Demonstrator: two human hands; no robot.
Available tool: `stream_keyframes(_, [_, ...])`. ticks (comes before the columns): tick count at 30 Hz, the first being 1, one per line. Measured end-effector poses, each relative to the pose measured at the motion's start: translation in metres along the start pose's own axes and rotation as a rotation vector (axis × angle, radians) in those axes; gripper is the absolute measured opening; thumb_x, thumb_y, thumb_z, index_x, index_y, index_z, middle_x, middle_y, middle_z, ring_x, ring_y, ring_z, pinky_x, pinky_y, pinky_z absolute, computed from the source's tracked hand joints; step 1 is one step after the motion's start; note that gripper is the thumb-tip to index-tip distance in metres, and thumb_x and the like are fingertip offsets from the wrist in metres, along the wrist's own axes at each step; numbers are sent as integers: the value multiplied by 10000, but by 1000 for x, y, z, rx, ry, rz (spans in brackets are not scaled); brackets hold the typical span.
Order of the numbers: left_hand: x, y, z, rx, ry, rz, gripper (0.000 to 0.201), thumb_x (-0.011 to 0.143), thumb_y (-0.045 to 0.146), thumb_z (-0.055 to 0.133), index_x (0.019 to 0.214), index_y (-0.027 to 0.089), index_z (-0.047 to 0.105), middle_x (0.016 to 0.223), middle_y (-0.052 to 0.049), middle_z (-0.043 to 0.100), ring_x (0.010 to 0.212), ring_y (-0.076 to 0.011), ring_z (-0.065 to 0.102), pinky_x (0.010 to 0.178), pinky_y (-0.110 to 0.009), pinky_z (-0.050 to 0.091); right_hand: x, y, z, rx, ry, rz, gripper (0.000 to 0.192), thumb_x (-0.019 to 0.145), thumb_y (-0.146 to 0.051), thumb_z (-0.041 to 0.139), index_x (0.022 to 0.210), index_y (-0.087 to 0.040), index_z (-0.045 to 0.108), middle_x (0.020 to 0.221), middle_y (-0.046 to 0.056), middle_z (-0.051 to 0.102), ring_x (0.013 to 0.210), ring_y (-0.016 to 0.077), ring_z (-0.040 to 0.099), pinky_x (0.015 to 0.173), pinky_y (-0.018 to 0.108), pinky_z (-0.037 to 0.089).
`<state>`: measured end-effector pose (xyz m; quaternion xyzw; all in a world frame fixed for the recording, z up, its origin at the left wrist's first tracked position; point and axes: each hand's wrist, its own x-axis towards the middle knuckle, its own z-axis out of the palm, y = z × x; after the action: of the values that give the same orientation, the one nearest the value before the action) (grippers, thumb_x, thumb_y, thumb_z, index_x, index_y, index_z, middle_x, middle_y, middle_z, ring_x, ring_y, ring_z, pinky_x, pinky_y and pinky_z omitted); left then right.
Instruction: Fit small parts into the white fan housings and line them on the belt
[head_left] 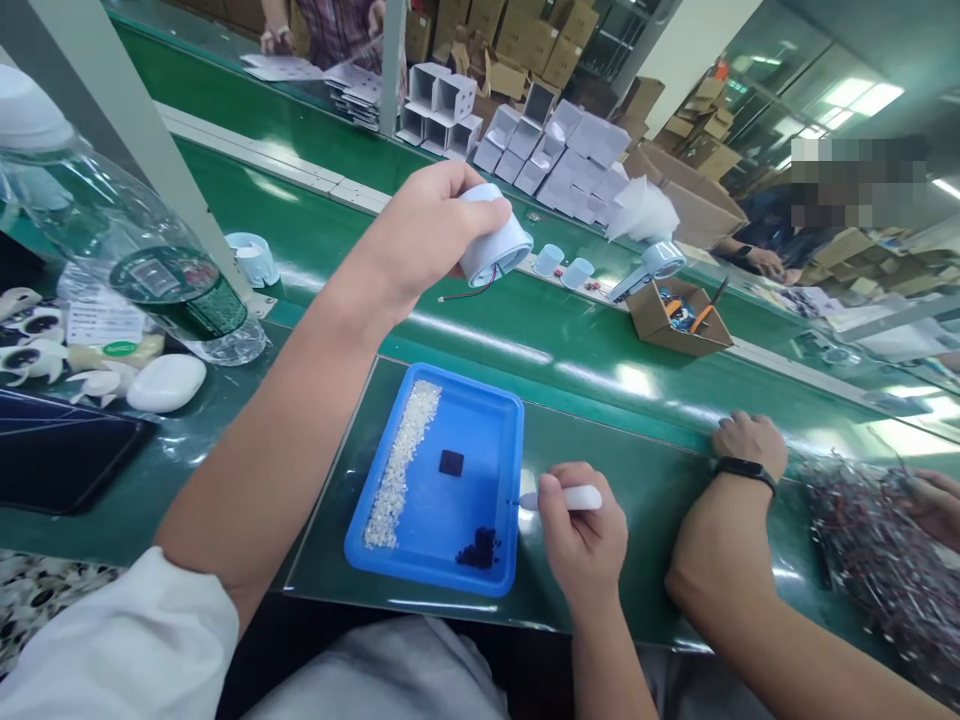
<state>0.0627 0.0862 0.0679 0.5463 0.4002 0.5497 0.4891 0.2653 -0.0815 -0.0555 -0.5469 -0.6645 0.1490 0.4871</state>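
My left hand [427, 230] is wrapped round a pale blue cylindrical plastic housing [487, 225], raised over the far side of the bench. Thin red and black wires with a small connector [442, 298] dangle from it. Lower down, my right hand [589, 535] grips a white pen-shaped tool [581, 497] whose dark tip points left at the right rim of a blue tray [519, 440]. In that tray lie small whitish pieces [401, 465] along the left side, a dark square [451, 462] near the middle and small black pieces [480, 548] in the near right corner.
Left are a plastic bottle [180, 290], a white case [166, 383] and a phone [67, 450]. A co-worker's arm [720, 540] reaches in at right beside a wire bundle [877, 560]. Beyond stand pale blue cups [577, 272], a small carton [679, 330] and white boxes [585, 150].
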Motion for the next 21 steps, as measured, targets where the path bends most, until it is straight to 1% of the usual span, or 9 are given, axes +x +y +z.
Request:
stream_keyframes(3, [0,-4,-2,54,-37,65,108,772,215,620,736,153,538,724,-24,539,770,-185,604,600,-260,424,2,-1,4,-27,-52,-17,222,935,-238,539,723,-213,476,680,-26,508,580,128,468,543,258,365])
stream_keyframes(5, [-1,-5,-3,86,-55,94,127,777,242,609,742,167,513,739,-27,543,734,-164,577,572,-262,425,3,0,5,-26,-83,-14,222,934,-242,543,723,-211,481,667,-29,507,572,126,467,541,262,365])
stream_keyframes(9, [-2,-2,-4,118,-55,104,131,775,251,591,743,168,495,770,-38,541,749,-168,580,576,-265,441,1,2,7,-24,-110,3,228,932,-251,555,718,-208,488,646,-36,502,563,121,466,533,264,358])
stream_keyframes(16, [-4,1,-1,139,-60,100,107,792,234,578,758,162,506,781,-42,554,739,-173,596,595,-271,442,-1,2,8,-31,-117,20,226,931,-251,553,718,-207,493,650,-33,500,566,125,468,533,266,357])
stream_keyframes(21, [-6,1,1,139,-79,82,83,797,212,569,764,163,510,783,-42,575,734,-175,592,559,-273,454,-2,3,10,-30,-128,3,220,928,-245,556,719,-209,493,647,-34,504,553,124,465,523,261,355])
